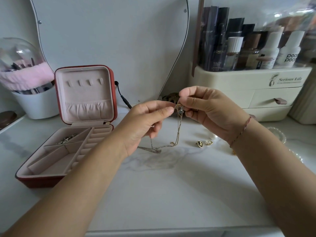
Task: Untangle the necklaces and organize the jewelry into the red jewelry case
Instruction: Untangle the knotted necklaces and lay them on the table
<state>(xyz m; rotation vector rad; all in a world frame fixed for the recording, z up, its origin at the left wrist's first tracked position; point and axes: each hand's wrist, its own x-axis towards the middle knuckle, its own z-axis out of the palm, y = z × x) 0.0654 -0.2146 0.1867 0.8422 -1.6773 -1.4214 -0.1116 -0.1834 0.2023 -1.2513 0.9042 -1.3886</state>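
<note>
Thin tangled necklace chains (177, 132) hang from a knot held up between both hands, and their lower loops lie on the white marble tabletop. My left hand (145, 124) pinches the chains at the knot from the left. My right hand (210, 110) pinches the same knot from the right. The red jewelry case (109, 93) stands open at the left, its pink lining showing, with a small silver piece (66, 139) in a back compartment. Two oval earrings (204, 143) lie on the table under my right wrist.
A cream cosmetic organizer (256, 86) with bottles and drawers stands at the back right. At the back left is a white brush holder (37, 103) with a pink band. A mirror leans behind. A glass dish (278, 134) sits at the right.
</note>
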